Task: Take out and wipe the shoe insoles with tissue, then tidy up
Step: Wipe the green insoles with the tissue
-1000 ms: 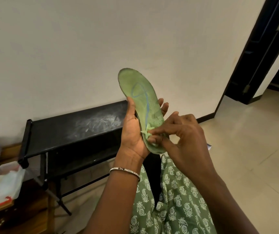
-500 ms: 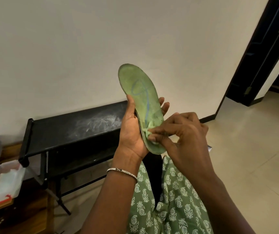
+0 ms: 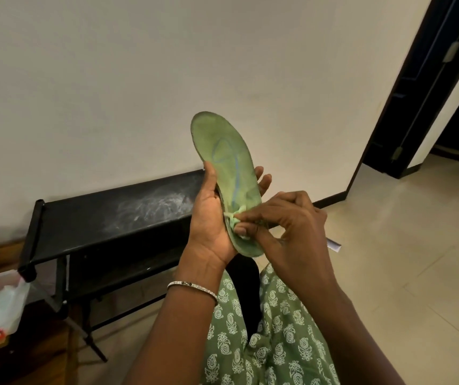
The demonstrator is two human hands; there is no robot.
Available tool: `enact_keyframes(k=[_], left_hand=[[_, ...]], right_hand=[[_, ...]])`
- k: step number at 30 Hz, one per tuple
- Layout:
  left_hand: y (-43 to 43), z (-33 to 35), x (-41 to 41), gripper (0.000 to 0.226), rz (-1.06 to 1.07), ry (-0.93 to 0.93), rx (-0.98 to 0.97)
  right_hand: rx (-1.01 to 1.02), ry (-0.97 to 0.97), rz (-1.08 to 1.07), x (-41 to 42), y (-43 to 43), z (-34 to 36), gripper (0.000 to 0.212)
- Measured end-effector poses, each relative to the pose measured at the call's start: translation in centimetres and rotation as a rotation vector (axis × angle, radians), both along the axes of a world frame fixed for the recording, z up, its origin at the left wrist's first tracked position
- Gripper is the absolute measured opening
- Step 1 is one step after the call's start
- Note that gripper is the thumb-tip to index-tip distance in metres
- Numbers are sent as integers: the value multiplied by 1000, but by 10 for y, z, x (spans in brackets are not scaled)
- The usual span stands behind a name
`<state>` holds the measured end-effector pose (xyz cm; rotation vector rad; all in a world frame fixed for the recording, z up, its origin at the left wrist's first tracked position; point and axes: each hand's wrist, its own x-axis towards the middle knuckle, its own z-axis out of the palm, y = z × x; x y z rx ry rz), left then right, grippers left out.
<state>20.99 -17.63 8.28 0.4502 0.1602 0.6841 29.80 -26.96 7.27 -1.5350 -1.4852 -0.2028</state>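
With the left hand curled in a grip around the insole, the right hand, pinching the tissue at its heel, should rub firmly toward the toe.

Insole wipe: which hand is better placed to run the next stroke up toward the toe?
Right. The right hand pinches the tissue against the heel end of the insole. The left hand grips the insole mid-length and holds it up, so it is taken.
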Motion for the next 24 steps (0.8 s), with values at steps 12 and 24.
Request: enact_keyframes(k=[12,24], left_hand=[[9,-3,-7,84,65,-56,8],[0,-1,0,78,-18,-27,20]], right_hand=[[-1,-16,44,-13,-12,-14,18],[-26,-46,12,-5,-12,-2,17]])
